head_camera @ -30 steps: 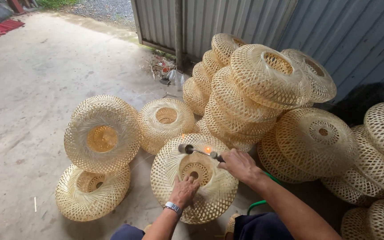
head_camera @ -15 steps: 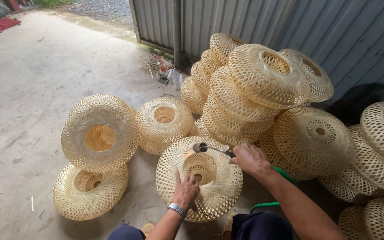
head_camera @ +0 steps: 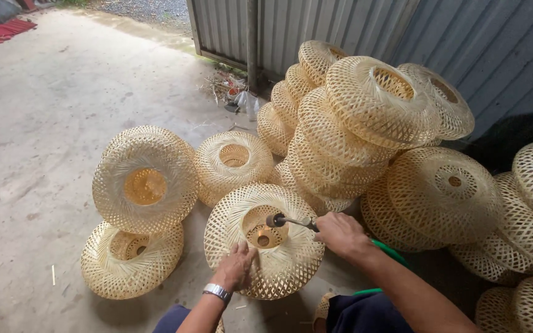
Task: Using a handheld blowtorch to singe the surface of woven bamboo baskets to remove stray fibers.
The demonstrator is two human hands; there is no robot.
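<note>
Two hands: both are working on one pale woven bamboo lampshade, dome-shaped with a round centre opening (head_camera: pixel 264 240).
Lampshade position: it is resting on the concrete floor (head_camera: pixel 44 123), tilted up so that its opening is facing the person, probably to give the tool a clear line into the middle.
Left hand (head_camera: pixel 235 266): it is pressing flat on the lower weave with fingers spread, gripping nothing, apparently bracing the shade against tipping.
Right hand (head_camera: pixel 338 234): it is clenching around the handle of a small metal torch-like tool (head_camera: pixel 288 221).
Tool tip: it is pointing into the opening, where a small orange glow is showing.
Surroundings: similar finished woven shades (head_camera: pixel 365 123) are leaning stacked against the grey corrugated metal wall (head_camera: pixel 353 24); three more shades (head_camera: pixel 146 182) are lying just to the left.
</note>
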